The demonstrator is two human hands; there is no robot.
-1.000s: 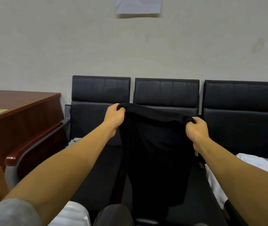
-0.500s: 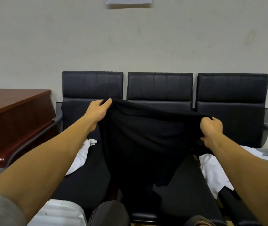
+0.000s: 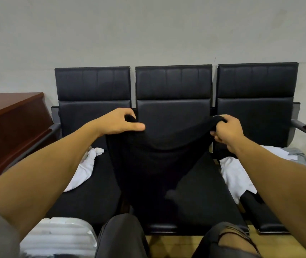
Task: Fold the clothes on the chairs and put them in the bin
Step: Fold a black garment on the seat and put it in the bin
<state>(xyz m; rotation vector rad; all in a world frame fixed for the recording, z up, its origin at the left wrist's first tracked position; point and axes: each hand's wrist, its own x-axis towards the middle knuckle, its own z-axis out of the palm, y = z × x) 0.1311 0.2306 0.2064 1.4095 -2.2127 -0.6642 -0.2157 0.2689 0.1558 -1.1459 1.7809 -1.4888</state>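
Black garment (image 3: 159,164): frame centre, over middle chair (image 3: 173,84), unfolded, top edge pinched by fingers of left hand (image 3: 119,122) and right hand (image 3: 226,130). White clothes (image 3: 82,169) left seat, more (image 3: 236,174) right seat: pending. Bin (image 3: 59,237) lower left; contents unclear.

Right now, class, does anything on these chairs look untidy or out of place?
Yes. A white garment lies crumpled on the left chair, and white and grey clothes sprawl unfolded on the right chair.

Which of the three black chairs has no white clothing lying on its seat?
The middle chair. Only the black garment, held up by both hands, hangs over its seat; the left chair and right chair each carry white clothing.
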